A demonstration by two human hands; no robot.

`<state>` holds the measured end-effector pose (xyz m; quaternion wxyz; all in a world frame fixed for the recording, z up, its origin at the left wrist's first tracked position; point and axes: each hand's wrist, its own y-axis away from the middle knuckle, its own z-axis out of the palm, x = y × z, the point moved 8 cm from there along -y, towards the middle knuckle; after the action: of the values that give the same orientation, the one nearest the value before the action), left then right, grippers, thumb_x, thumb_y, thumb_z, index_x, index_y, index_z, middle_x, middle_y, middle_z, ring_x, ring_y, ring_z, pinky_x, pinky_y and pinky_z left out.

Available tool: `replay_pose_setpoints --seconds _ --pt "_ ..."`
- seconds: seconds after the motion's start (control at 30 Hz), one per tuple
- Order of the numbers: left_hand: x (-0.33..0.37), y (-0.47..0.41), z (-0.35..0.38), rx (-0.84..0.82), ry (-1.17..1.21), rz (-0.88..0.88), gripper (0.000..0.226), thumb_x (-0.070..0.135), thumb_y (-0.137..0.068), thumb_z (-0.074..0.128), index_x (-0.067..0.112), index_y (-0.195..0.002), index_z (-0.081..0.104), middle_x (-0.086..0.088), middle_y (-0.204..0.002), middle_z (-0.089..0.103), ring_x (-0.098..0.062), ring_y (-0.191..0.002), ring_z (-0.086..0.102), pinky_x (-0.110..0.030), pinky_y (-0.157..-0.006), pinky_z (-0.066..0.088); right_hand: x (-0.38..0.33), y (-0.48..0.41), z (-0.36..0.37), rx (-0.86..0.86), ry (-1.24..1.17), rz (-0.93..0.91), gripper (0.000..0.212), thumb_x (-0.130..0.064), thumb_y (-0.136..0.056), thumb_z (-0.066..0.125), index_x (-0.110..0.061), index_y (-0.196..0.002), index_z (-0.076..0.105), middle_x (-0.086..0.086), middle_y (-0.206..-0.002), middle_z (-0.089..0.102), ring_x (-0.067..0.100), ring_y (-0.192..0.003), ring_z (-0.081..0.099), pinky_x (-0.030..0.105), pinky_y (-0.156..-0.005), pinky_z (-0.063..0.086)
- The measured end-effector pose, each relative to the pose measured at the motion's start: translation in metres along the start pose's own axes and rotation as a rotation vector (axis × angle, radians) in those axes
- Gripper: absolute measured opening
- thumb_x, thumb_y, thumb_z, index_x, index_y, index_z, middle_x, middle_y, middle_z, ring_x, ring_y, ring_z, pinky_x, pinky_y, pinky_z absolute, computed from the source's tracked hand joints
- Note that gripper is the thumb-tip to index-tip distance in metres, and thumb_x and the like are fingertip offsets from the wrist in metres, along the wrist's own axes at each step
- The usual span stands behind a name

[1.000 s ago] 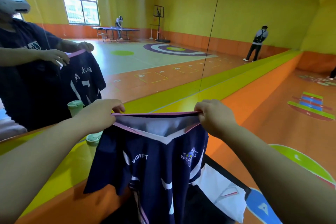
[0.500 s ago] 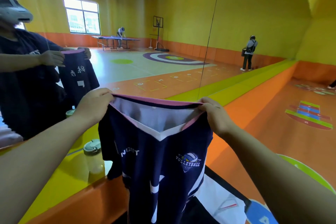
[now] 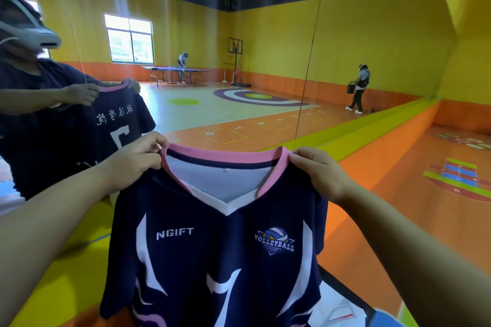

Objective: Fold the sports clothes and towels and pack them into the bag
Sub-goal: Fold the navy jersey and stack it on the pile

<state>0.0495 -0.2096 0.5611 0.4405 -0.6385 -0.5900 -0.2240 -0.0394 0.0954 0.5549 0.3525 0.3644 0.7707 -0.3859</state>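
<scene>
Navy jersey (image 3: pixel 212 247) hangs up front, near centre — left hand (image 3: pixel 132 162) and right hand (image 3: pixel 318 172) each pinch the pink collar at a shoulder. Light, limp, likely slippery fabric — holding at the shoulder seams should keep it square for folding.

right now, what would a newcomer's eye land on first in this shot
The navy jersey with its pink collar fills the centre foreground, held up by the left hand and right hand, each pinching a shoulder beside the collar. At the left edge, a person in a white headset holds up a second dark jersey with white lettering, probably a mirror reflection. Behind, bright yellow walls ring the gym.
</scene>
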Motion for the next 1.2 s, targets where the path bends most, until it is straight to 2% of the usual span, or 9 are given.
replay_pose_setpoints --seconds 0.1,0.2,0.43,0.5,0.63,0.73,0.93,1.0,1.2 --pt "0.004 0.0 -0.003 0.057 -0.15 0.032 0.007 0.028 -0.076 0.064 0.024 -0.08 0.061 -0.008 -0.081 0.06 -0.014 -0.068 0.052 -0.024 -0.065 0.039 -0.007 0.001 -0.01 0.098 0.131 -0.03 0.023 -0.025 -0.098 0.049 -0.023 -0.078 0.061 -0.008 -0.073 0.057 0.009 -0.068 0.049 0.029 -0.066 0.037" --pt "0.014 0.004 -0.007 0.175 -0.29 0.096 0.006 0.018 -0.091 0.059 0.017 -0.088 0.064 -0.002 -0.081 0.064 0.001 -0.059 0.058 -0.006 -0.048 0.038 -0.015 0.004 -0.016 0.192 0.164 -0.065 0.022 -0.025 -0.098 0.049 -0.029 -0.078 0.059 -0.011 -0.077 0.058 0.004 -0.07 0.052 0.024 -0.064 0.039" --pt "0.033 0.017 -0.021 0.407 -0.252 0.22 0.013 0.035 -0.093 0.052 0.024 -0.093 0.06 -0.01 -0.087 0.061 -0.033 -0.081 0.056 -0.043 -0.073 0.044 -0.034 0.01 -0.03 0.416 0.271 -0.182 0.017 -0.024 -0.097 0.049 -0.017 -0.092 0.063 0.003 -0.089 0.059 0.015 -0.081 0.049 0.016 -0.062 0.034" --pt "0.041 0.019 -0.024 0.465 -0.268 0.242 0.015 0.034 -0.093 0.053 0.02 -0.092 0.059 -0.011 -0.083 0.06 -0.031 -0.08 0.055 -0.041 -0.072 0.043 -0.04 0.012 -0.033 0.45 0.249 -0.203 0.018 -0.024 -0.098 0.048 -0.012 -0.092 0.061 0.005 -0.086 0.06 0.014 -0.078 0.051 0.02 -0.062 0.033" --pt "0.051 0.021 -0.035 0.509 -0.302 0.251 0.025 0.034 -0.086 0.062 0.011 -0.08 0.06 -0.018 -0.075 0.06 -0.034 -0.074 0.054 -0.034 -0.067 0.039 -0.048 0.017 -0.037 0.443 0.181 -0.197 0.012 -0.028 -0.096 0.053 -0.029 -0.085 0.058 -0.02 -0.078 0.058 -0.017 -0.071 0.052 0.004 -0.06 0.036" --pt "0.058 0.022 -0.041 0.457 -0.32 0.257 0.03 0.037 -0.083 0.063 0.007 -0.078 0.065 -0.021 -0.079 0.064 -0.037 -0.079 0.057 -0.031 -0.068 0.037 -0.051 0.019 -0.04 0.426 0.157 -0.197 0.017 -0.03 -0.093 0.056 -0.034 -0.077 0.059 -0.017 -0.074 0.061 -0.014 -0.067 0.053 0.006 -0.058 0.037" --pt "0.068 0.027 -0.057 0.351 -0.23 0.269 0.014 0.026 -0.088 0.062 0.031 -0.076 0.068 0.008 -0.083 0.069 -0.007 -0.077 0.06 -0.011 -0.071 0.041 -0.059 0.022 -0.044 0.418 0.091 -0.236 0.022 -0.026 -0.093 0.057 -0.032 -0.072 0.06 -0.011 -0.066 0.057 -0.004 -0.061 0.048 0.012 -0.058 0.036" --pt "0.076 0.03 -0.062 0.355 -0.223 0.308 0.028 0.018 -0.088 0.064 0.041 -0.073 0.067 0.014 -0.085 0.068 0.002 -0.074 0.059 -0.006 -0.071 0.041 -0.062 0.022 -0.046 0.423 0.079 -0.247 0.022 -0.026 -0.093 0.057 -0.034 -0.073 0.061 -0.014 -0.066 0.058 -0.004 -0.062 0.049 0.012 -0.059 0.036" --pt "0.098 0.043 -0.076 0.481 -0.217 0.39 0.029 0.021 -0.086 0.065 0.047 -0.071 0.064 0.014 -0.086 0.067 0.003 -0.074 0.058 -0.003 -0.069 0.038 -0.078 0.023 -0.042 0.365 -0.035 -0.278 0.016 -0.022 -0.093 0.057 -0.021 -0.08 0.066 -0.011 -0.06 0.05 -0.002 -0.056 0.042 0.011 -0.053 0.033"
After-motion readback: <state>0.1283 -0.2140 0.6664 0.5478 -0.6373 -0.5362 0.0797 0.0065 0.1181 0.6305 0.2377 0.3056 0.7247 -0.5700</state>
